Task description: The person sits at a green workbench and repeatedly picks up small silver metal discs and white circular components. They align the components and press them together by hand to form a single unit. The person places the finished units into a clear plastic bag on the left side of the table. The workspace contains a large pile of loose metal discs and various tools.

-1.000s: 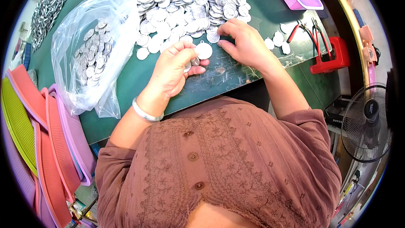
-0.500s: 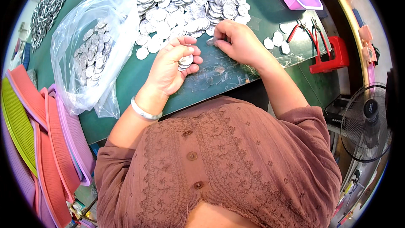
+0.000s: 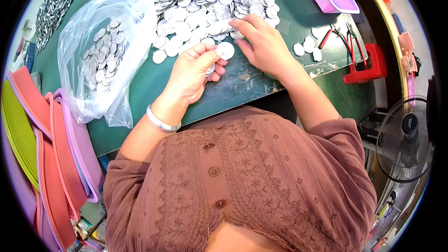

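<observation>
My left hand [image 3: 191,72] pinches a round metal disc [image 3: 226,50] over a small stack | right hand [image 3: 261,42] just right, fingers spread flat on disc pile [image 3: 205,4] edge, far side of green table [image 3: 140,84]

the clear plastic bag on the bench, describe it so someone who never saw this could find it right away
Start at the green bench top and the big loose heap of silver discs at its far side. Left of that heap, beyond the left hand, lies the clear plastic bag. It alone is see-through and crinkled, with its own small pile of discs inside.
</observation>
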A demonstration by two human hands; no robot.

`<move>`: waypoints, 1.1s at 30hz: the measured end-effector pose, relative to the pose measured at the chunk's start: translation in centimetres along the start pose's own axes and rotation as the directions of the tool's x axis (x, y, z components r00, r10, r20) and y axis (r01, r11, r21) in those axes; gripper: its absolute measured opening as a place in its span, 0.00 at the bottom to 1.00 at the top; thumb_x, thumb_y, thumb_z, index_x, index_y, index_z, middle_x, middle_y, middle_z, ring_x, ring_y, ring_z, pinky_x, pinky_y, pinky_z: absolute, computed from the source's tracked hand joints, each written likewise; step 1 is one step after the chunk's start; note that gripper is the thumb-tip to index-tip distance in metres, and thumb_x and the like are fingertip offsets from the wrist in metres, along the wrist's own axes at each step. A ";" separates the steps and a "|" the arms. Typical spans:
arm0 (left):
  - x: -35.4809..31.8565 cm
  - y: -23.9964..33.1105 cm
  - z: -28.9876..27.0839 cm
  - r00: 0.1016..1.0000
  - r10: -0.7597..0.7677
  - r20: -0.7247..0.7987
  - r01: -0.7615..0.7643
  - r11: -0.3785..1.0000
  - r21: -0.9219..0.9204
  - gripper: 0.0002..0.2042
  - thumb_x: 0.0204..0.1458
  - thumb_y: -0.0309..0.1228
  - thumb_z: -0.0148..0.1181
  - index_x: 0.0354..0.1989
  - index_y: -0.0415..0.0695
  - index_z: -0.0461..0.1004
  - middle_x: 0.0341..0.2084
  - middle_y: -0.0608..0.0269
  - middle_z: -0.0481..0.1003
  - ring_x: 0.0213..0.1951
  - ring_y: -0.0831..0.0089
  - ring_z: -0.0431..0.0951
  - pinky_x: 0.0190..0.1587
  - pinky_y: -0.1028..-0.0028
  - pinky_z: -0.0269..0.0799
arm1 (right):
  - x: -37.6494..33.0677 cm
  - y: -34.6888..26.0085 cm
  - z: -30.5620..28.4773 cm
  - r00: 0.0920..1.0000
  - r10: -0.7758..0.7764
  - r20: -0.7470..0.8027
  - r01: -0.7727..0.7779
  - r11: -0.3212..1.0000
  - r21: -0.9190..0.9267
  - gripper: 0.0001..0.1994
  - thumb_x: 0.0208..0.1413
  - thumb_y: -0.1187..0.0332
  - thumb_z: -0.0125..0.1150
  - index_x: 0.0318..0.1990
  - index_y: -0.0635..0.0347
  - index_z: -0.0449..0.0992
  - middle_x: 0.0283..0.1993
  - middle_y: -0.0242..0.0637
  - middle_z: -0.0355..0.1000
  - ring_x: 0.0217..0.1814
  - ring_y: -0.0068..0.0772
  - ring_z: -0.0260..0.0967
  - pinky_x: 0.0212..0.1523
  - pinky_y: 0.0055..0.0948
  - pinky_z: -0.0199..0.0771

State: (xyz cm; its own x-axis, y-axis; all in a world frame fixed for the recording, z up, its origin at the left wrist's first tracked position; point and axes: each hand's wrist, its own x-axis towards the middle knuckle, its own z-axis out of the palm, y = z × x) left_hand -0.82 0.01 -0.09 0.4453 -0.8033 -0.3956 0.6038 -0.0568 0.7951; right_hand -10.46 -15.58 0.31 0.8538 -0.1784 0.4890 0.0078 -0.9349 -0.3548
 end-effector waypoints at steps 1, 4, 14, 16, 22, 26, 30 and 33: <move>0.0 -0.1 0.0 1.000 0.002 0.006 -0.003 1.000 0.011 0.05 0.49 0.27 0.53 0.34 0.40 0.69 0.24 0.63 0.73 0.21 0.80 0.70 0.21 0.82 0.63 | 0.1 0.3 0.3 1.000 -0.002 0.019 0.003 0.998 -0.063 0.15 0.41 0.71 0.58 0.41 0.58 0.70 0.34 0.37 0.64 0.38 0.40 0.64 0.37 0.34 0.66; 0.1 -0.2 -0.2 1.000 0.012 0.016 -0.012 1.000 0.019 0.06 0.48 0.26 0.53 0.34 0.40 0.69 0.23 0.63 0.72 0.22 0.80 0.70 0.21 0.82 0.64 | 0.7 0.4 0.4 0.997 -0.003 0.080 0.013 0.991 -0.133 0.14 0.41 0.70 0.59 0.39 0.56 0.71 0.33 0.36 0.63 0.37 0.39 0.64 0.37 0.33 0.65; -0.3 0.4 0.1 1.000 -0.004 0.011 0.004 0.999 -0.053 0.04 0.46 0.24 0.53 0.30 0.42 0.66 0.23 0.61 0.72 0.22 0.77 0.72 0.22 0.83 0.66 | 1.4 0.6 1.0 0.999 -0.024 0.041 0.028 0.995 -0.097 0.12 0.39 0.69 0.60 0.35 0.56 0.72 0.33 0.35 0.64 0.38 0.39 0.63 0.38 0.33 0.65; -0.3 0.5 0.1 1.000 0.001 -0.001 -0.001 0.999 -0.054 0.04 0.45 0.23 0.52 0.31 0.42 0.66 0.23 0.60 0.72 0.22 0.76 0.72 0.22 0.82 0.66 | 2.0 0.3 1.1 0.996 -0.084 0.035 0.088 0.989 -0.120 0.12 0.38 0.68 0.60 0.34 0.56 0.72 0.34 0.34 0.64 0.38 0.38 0.63 0.39 0.34 0.64; -0.1 0.6 -0.2 0.999 0.001 0.039 0.000 1.000 -0.028 0.07 0.46 0.22 0.49 0.35 0.40 0.65 0.25 0.59 0.72 0.22 0.76 0.71 0.22 0.83 0.65 | 2.8 0.2 1.4 0.977 -0.152 0.148 0.178 0.967 -0.181 0.09 0.37 0.67 0.58 0.30 0.55 0.72 0.32 0.32 0.65 0.38 0.35 0.61 0.40 0.33 0.60; 0.0 0.6 -0.2 1.000 -0.009 0.013 0.009 0.999 -0.043 0.08 0.46 0.22 0.48 0.36 0.40 0.65 0.26 0.60 0.71 0.24 0.76 0.71 0.23 0.81 0.66 | 2.7 -0.2 1.7 0.979 -0.163 0.126 0.187 0.960 -0.208 0.06 0.36 0.69 0.57 0.26 0.55 0.72 0.32 0.32 0.65 0.38 0.35 0.61 0.39 0.33 0.60; 0.0 0.5 -0.3 1.000 0.001 -0.010 -0.001 0.998 -0.062 0.08 0.46 0.23 0.48 0.36 0.41 0.66 0.24 0.63 0.70 0.24 0.77 0.70 0.24 0.80 0.65 | 2.6 -0.1 1.8 0.986 -0.165 0.018 0.166 0.980 -0.107 0.04 0.37 0.70 0.56 0.23 0.57 0.71 0.29 0.34 0.65 0.35 0.38 0.62 0.37 0.34 0.61; 0.1 0.3 -0.4 0.999 0.022 -0.025 -0.024 0.998 -0.065 0.07 0.46 0.25 0.50 0.36 0.42 0.66 0.23 0.65 0.69 0.23 0.78 0.68 0.23 0.81 0.63 | 2.5 0.3 1.9 0.996 -0.056 -0.070 0.062 0.995 0.078 0.03 0.40 0.71 0.56 0.24 0.59 0.72 0.26 0.37 0.66 0.33 0.42 0.64 0.35 0.36 0.63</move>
State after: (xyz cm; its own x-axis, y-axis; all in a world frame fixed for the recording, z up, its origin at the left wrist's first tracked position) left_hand -0.38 0.15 -0.08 0.4748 -0.7894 -0.3891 0.6347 0.0009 0.7727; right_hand -7.37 -15.68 -0.12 0.8136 -0.1467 0.5626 0.1011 -0.9172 -0.3854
